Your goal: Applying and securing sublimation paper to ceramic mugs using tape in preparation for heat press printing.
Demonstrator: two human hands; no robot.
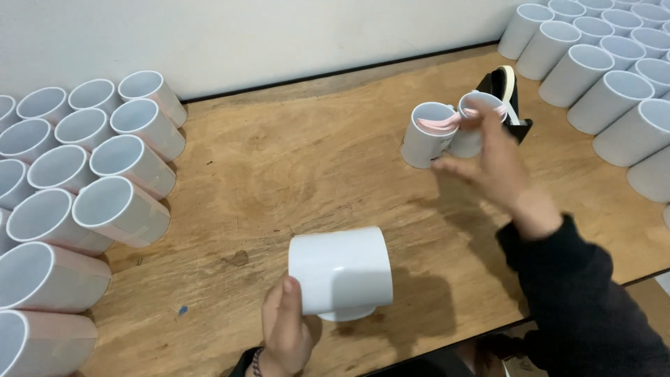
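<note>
Down at the bottom middle of the frame, the left hand [286, 331] has a white mug [340, 272] gripped on its side, thumb pressed against the outer wall, fingers curled closed around it, handle pointing down toward the wooden table [279, 174]. The mug looks bare, no wrap on it.

Up in the right half, the right hand [492, 164] is reaching over two upright mugs [427, 132] standing just in front of a black tape holder [509, 94]. Fingers are loosely spread, and they seem to be pinching at the pinkish strips [440, 122] draped over the mug rims, though motion blur makes it hard to tell if a strip is actually held.

Far left of the frame there's a whole crowd of wrapped mugs [122, 209] lying on their sides with paper around them. Upper right corner has a big batch of plain mugs [600, 91] standing upright.

Looks like the person is at the taping stage: mug ready in one hand, other hand fetching a strip. Whatever follows would need that strip peeled off cleanly and brought across to the held mug.
</note>
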